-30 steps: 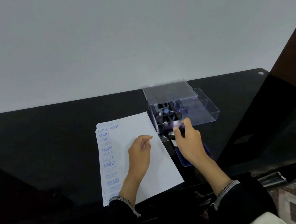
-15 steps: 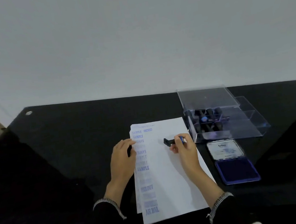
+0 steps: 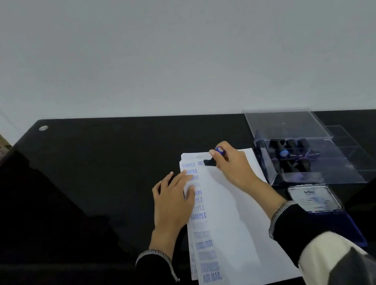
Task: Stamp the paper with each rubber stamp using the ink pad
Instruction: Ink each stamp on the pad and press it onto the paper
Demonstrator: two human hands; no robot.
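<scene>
Pressing a small, light, rigid rubber stamp (image 3: 211, 160) onto the top of the paper (image 3: 235, 219) with right hand (image 3: 233, 167) fingers pinching its blue-capped handle; left hand (image 3: 173, 201) lying flat with fingers released, steadying the thin, slippery sheets on the worktop (image 3: 103, 177). Probably best gripping high on the handle.
</scene>
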